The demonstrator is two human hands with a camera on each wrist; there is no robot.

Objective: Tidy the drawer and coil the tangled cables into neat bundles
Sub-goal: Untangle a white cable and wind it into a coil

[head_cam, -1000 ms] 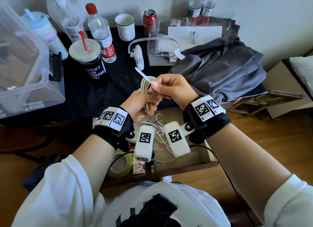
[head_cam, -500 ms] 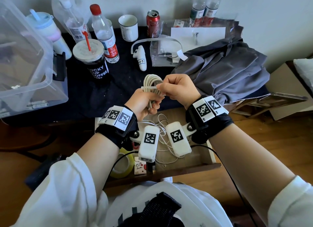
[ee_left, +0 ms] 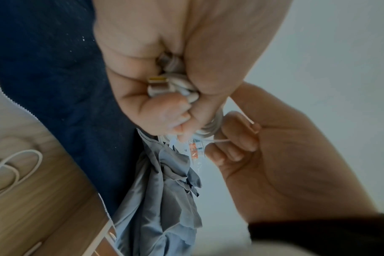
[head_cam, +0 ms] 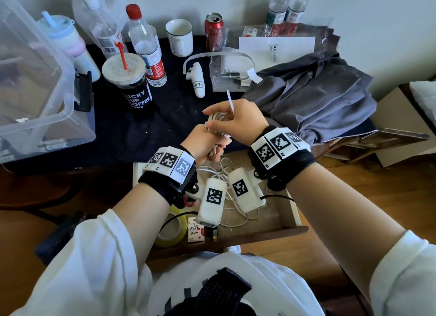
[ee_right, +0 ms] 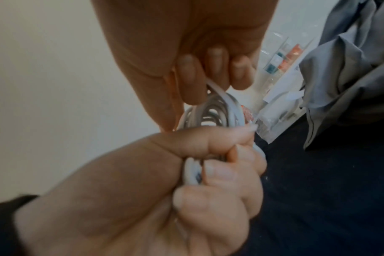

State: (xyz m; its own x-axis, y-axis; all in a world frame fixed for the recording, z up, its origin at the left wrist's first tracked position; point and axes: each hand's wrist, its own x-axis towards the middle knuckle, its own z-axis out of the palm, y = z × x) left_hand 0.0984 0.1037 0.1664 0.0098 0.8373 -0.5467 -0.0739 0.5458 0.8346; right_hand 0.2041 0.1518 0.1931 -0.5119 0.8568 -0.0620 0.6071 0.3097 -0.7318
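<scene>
A coiled white cable bundle (head_cam: pixel 218 117) is held above the dark tabletop, just beyond the open wooden drawer (head_cam: pixel 293 212). My left hand (head_cam: pixel 207 143) grips its lower part, fingers curled round the strands (ee_left: pixel 178 83). My right hand (head_cam: pixel 236 121) sits over the top of the coil (ee_right: pixel 210 110) and pinches a thin white tie strip (head_cam: pixel 230 102), whose free end sticks up past the knuckles. The strip runs across the loops (ee_right: pixel 215 88). More loose white cables (head_cam: pixel 226 167) lie tangled in the drawer under my wrists.
A clear plastic box (head_cam: pixel 35 91) stands at the left. A coffee cup (head_cam: pixel 127 79), bottles, a mug, a can and a white controller (head_cam: pixel 197 79) crowd the back. Grey cloth (head_cam: pixel 318 98) lies to the right. A tape roll (head_cam: pixel 169 230) sits in the drawer.
My right hand has carried the tie strip from the bundle's left side over its top; the strip's free end now points up behind the right knuckles. The left hand keeps its grip.
</scene>
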